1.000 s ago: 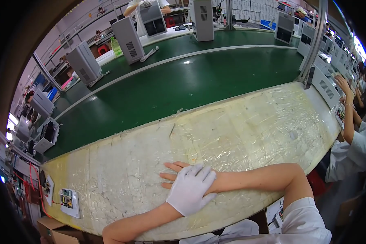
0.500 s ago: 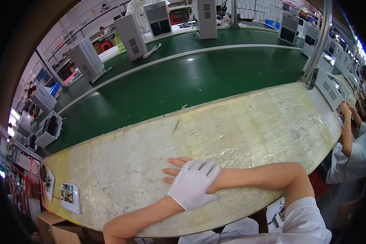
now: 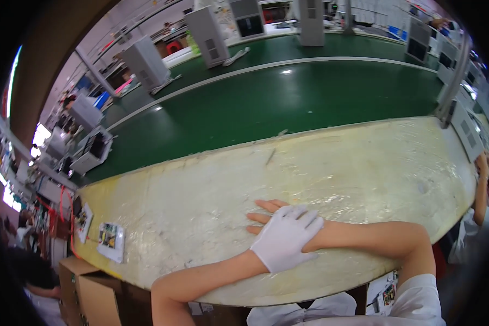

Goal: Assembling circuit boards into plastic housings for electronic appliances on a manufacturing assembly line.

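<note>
My left hand, in a white glove, lies over the back of my bare right hand near its wrist. Its fingers are spread and reach across toward the right forearm. Beneath it, my right hand rests on the plastic-covered worktop, its outstretched fingers showing past the glove. Most of the right palm and back is hidden by the glove. Neither hand appears to hold an object. Left of the hands, at some distance, sits a white panel with a circuit board.
Beyond the worktop runs a green conveyor belt carrying upright grey appliance housings. A second board piece lies at the left edge. Open cardboard boxes stand below it. A co-worker's arm shows at far right.
The whole scene has shifted rightward in the picture as the view turned left. Both hands keep the same crossed pose on the worktop. Another person now shows at the lower left.
</note>
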`<state>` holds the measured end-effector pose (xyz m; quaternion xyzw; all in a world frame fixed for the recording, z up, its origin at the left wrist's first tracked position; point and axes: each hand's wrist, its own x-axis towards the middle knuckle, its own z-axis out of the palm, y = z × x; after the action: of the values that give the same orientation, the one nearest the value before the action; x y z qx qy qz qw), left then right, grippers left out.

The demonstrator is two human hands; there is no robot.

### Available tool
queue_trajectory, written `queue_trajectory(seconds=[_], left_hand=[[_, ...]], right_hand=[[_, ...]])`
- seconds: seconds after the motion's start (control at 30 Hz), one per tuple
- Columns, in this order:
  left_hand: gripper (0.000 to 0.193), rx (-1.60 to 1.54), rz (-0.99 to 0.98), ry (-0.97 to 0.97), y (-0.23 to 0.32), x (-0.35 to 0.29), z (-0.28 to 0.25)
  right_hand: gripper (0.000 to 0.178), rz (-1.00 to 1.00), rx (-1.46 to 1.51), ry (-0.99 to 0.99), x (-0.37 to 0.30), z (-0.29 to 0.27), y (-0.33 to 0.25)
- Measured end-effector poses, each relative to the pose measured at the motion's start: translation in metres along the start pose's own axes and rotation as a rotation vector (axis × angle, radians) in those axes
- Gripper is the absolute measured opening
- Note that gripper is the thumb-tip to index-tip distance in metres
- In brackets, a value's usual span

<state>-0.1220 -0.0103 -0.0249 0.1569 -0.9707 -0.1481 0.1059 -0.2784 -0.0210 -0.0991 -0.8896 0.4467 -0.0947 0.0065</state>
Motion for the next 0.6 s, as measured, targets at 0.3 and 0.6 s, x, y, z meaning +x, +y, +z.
queue_trajectory(seconds=[0.3, 0.6], left_hand=[[0.071, -0.064, 0.028, 0.128, -0.007, -0.011, 0.004], [0.066, -0.007, 0.034, 0.142, -0.006, -0.013, 0.006]], right_hand=[[0.052, -0.118, 1.501, -0.496, 0.033, -0.005, -0.001], [0.050, -0.217, -0.024, -0.109, 0.023, -0.003, -0.031]])
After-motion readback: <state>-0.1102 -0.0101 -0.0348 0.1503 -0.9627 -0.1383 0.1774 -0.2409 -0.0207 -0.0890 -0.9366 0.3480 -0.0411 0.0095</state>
